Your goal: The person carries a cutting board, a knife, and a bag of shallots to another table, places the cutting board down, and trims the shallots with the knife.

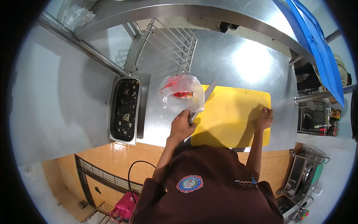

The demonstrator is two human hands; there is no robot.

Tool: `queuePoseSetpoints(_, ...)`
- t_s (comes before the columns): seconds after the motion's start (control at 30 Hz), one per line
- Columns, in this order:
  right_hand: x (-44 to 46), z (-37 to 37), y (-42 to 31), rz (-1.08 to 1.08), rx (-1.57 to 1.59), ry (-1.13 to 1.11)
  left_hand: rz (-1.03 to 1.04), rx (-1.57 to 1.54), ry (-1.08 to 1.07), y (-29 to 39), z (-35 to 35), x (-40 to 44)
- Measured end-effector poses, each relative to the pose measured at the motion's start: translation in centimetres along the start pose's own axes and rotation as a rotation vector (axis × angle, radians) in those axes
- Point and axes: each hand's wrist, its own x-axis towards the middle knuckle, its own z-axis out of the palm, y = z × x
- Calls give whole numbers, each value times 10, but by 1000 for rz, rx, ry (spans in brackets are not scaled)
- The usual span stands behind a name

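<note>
A knife slants across the left edge of a yellow cutting board, its blade pointing away from me. My left hand is closed around the handle end, thumb on one side and fingers on the other. Just beyond those fingers sits a clear plastic bag with red contents, partly overlapping the knife. Over the board's right edge, my right hand has its fingers curled together; whatever they may hold is hidden.
A metal pan with dark liquid and pale bits stands at the left of the steel table. Behind the bag is a wire rack. An overhead shelf crosses the far side, and a blue sheet hangs at right.
</note>
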Motion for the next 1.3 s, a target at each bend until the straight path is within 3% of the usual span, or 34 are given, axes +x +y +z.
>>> queuePoseSetpoints(0.03, -7, 5, -3, -61, -82, 49, 17, 9, 0, -1, 2, 0)
queuePoseSetpoints(0.1, -18, 8, -9, -149, 58, 28, 27, 20, -11, 2, 5, -1)
queuePoseSetpoints(0.17, -31, 0, -33, -201, 506, -114, 11, 27, -34, 9, 4, -4)
queuePoseSetpoints(0.27, -68, -3, -65, -176, 599, -276, 57, 19, -19, 14, 4, -5)
queuePoseSetpoints(0.47, -109, -2, -102, -391, 550, -525, 230, 16, 16, 14, 19, -1)
queuePoseSetpoints(0.67, -112, -9, -109, -476, 485, -527, 151, -77, -78, 31, 26, 7)
queuePoseSetpoints(0.93, -123, -7, -126, -729, 401, -501, 280, 38, -56, 38, 40, 16)
queuePoseSetpoints(1.03, -122, -12, -130, -735, 351, -545, 255, 73, -58, 35, 40, 15)
queuePoseSetpoints(1.13, -121, 1, -120, -767, 512, -461, 224, 109, -58, 34, 39, 12)
queuePoseSetpoints(1.3, -118, -9, -123, -656, 463, -586, 161, 134, -69, 37, 34, 7)
